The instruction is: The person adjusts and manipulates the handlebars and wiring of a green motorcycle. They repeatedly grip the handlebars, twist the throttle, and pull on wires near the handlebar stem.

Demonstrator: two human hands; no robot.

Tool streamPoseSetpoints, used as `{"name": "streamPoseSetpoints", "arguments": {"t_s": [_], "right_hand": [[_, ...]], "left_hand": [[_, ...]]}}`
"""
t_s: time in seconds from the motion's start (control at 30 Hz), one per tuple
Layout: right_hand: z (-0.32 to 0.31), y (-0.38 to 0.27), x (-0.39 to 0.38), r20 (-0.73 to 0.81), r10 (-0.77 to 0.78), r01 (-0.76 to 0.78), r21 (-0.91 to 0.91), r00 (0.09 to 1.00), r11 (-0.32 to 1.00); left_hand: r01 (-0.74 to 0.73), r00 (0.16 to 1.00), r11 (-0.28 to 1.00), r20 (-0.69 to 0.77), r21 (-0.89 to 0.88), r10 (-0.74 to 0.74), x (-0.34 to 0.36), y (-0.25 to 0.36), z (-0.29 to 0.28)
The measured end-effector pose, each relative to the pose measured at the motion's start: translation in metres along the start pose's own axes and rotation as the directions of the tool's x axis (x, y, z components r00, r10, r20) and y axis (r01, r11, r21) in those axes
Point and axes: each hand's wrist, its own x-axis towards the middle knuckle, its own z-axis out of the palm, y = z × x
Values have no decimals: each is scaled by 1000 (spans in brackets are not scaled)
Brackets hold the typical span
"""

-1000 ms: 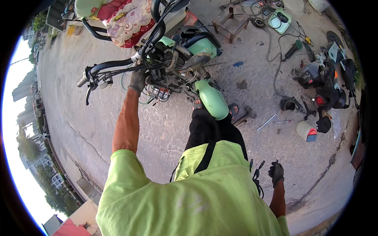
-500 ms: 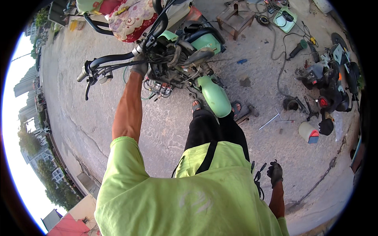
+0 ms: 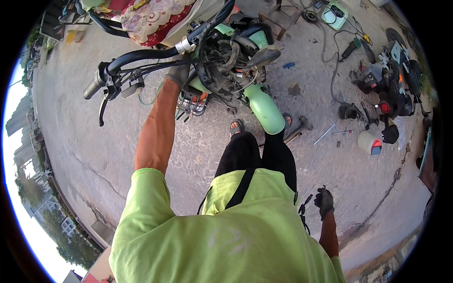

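A partly stripped motorbike with exposed cables (image 3: 222, 59) and a pale green front mudguard (image 3: 265, 109) stands in front of me. My left hand (image 3: 178, 73), in a dark glove, reaches into its front, under the black handlebar (image 3: 141, 54) and close to the white clamp (image 3: 185, 45). The bike's parts hide its fingers. Out to the right, away from the bike, my gloved right hand (image 3: 324, 202) has its fingers curled in. Whatever they hold, if anything, is too small to make out. Black cords (image 3: 305, 212) hang beside that hand, by my hip.
Beyond the bike is a flowered cloth (image 3: 150, 19). On the concrete at the right lie a T-shaped metal tool (image 3: 324, 134), a hammer (image 3: 302, 125), an angle grinder (image 3: 351, 48) and a whitish container (image 3: 368, 142). Another dark two-wheeler (image 3: 391, 101) stands at far right.
The handlebar appears larger and its grip sits a little further left. My left hand has shifted slightly right and up in the picture; my right hand is slightly further left, its fingers still curled.
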Motion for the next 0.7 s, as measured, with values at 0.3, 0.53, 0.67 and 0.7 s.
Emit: {"name": "streamPoseSetpoints", "arguments": {"t_s": [0.3,0.53,0.67,0.7], "right_hand": [[122,-3,-37,92,-186,179,80,978,981],[213,-90,13,243,-393,403,8,887,915],[278,-151,100,369,-592,635,7,716,772],[299,-166,124,371,-622,673,-8,689,740]], "left_hand": [[-8,995,897,88,-442,52,5,0,-4],[-62,994,864,50,-500,100,8,-2,4],[134,991,505,99,-853,-95,5,11,18],[85,996,493,59,-866,-68,5,12,22]]}}
